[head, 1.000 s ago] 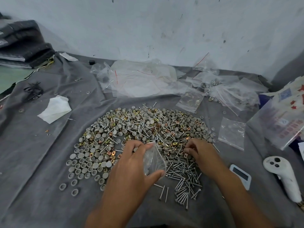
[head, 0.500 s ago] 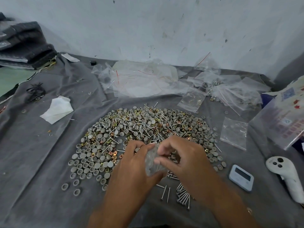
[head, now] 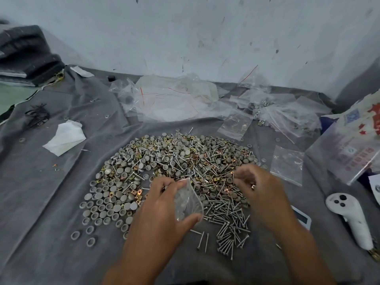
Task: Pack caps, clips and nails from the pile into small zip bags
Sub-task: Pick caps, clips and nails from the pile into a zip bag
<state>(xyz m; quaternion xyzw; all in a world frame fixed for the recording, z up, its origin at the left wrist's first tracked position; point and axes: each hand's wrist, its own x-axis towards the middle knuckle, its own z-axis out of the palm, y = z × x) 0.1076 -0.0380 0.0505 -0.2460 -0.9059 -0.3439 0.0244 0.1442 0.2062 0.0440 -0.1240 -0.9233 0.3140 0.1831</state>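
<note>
A wide pile (head: pixel 181 161) of grey caps, brassy clips and steel nails lies on the grey cloth. Caps (head: pixel 107 204) spread to its left, and nails (head: pixel 228 221) gather at its near right. My left hand (head: pixel 162 210) grips a small clear zip bag (head: pixel 188 200), held upright between thumb and fingers. My right hand (head: pixel 261 188) hovers over the pile's right side, blurred, its fingers curled over the clips; whether it holds any I cannot tell.
Empty and filled zip bags (head: pixel 236 124) lie beyond the pile, with another bag (head: pixel 286 163) at the right. A white controller (head: pixel 351 217) and a small white device (head: pixel 302 218) sit at the near right. A white tissue (head: pixel 65 138) lies left.
My right hand has drawn away from the bag's mouth and moved right, back over the pile. The left hand keeps holding the bag.
</note>
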